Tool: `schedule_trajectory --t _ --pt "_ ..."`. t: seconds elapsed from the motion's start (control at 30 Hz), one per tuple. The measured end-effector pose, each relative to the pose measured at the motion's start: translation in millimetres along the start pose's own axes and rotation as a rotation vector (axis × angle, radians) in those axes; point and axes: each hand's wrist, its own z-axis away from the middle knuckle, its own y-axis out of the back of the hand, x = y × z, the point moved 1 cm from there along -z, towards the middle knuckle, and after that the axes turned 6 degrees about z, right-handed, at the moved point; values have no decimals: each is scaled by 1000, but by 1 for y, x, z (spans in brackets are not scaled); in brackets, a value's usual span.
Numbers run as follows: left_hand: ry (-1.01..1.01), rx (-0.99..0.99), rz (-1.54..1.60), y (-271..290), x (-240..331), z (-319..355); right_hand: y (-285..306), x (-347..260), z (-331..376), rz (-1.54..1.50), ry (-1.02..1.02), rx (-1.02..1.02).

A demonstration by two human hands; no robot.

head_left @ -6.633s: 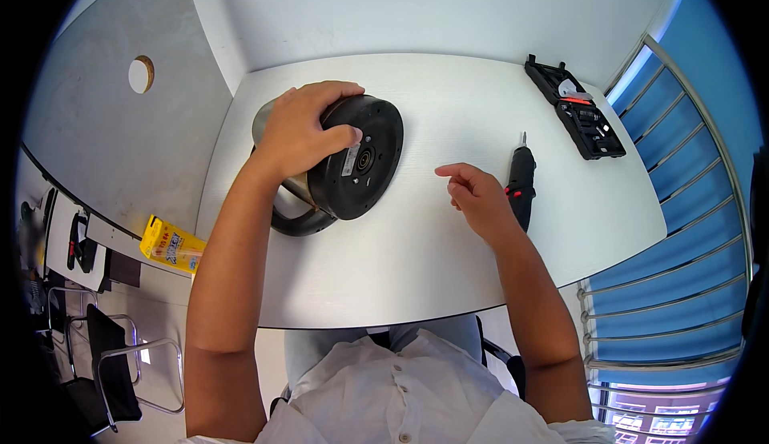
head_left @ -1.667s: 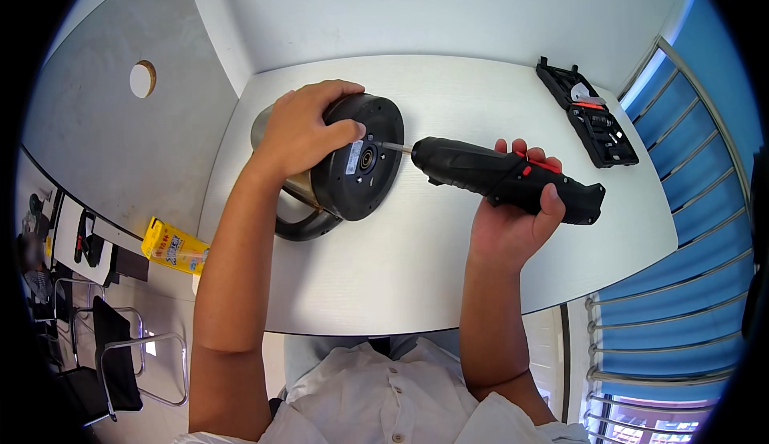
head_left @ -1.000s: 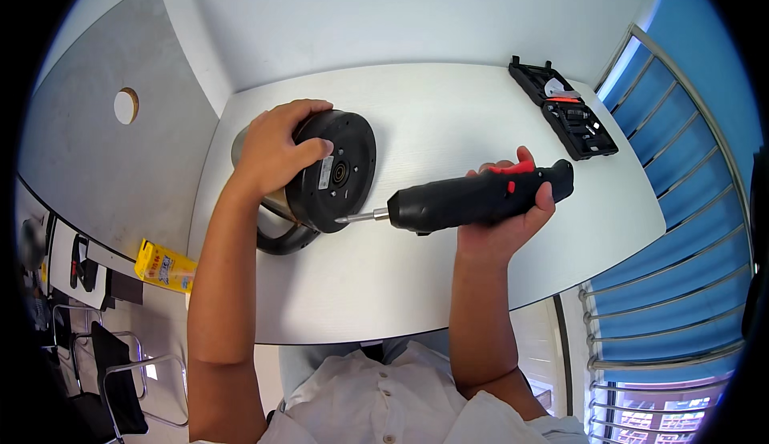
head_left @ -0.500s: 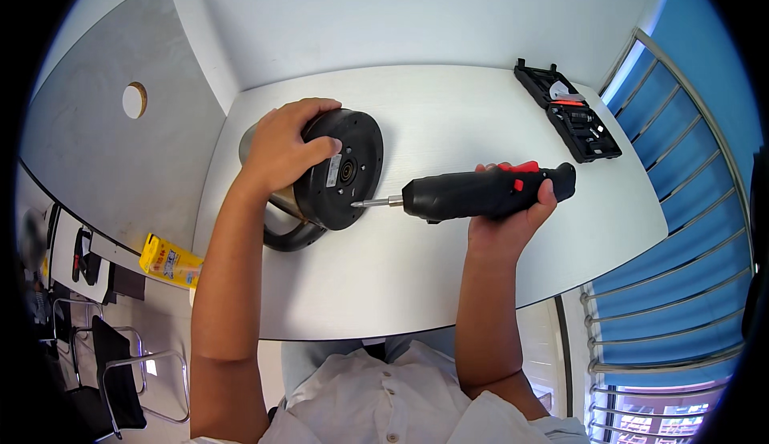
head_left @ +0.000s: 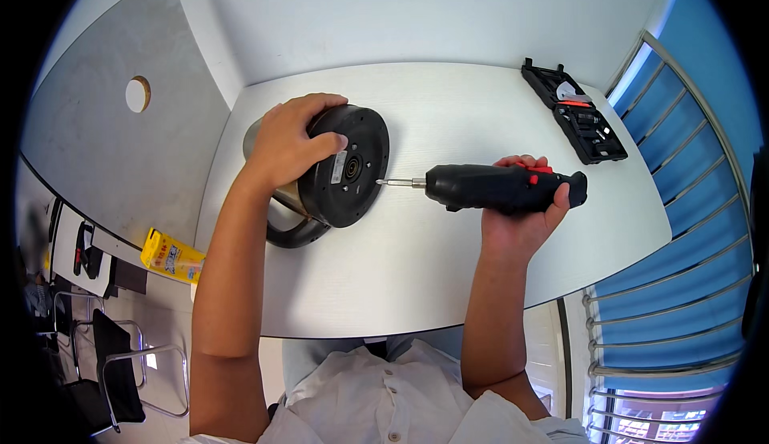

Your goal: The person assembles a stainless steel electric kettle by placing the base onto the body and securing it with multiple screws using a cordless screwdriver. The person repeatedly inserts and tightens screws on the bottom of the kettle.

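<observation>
Black tool case [head_left: 575, 134] near the worktop's [head_left: 432, 276] far right corner

Left hand [head_left: 296, 141] clamps the kettle [head_left: 340, 196], right hand [head_left: 515, 232] the power screwdriver [head_left: 485, 188]; yellow box [head_left: 170, 255] beside left edge.

The left arm [head_left: 230, 276] stretches far, the left hand [head_left: 296, 144] clasping palm-down. The right hand [head_left: 517, 228], nearer and to the right, curls tightly, palm up.
</observation>
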Motion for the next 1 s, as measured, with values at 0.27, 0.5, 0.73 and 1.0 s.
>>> schedule_trajectory --t 0.27,0.5,0.73,1.0 --pt "12 -31 -4 1 -2 0 3 -3 2 59 25 -71" --pt "1 9 -12 -1 -4 0 6 -3 2 66 49 -53" --pt "54 -58 21 3 1 1 -13 -34 2 32 304 148" --pt "34 -33 24 0 0 -2 -10 -38 34 93 -220 -4"
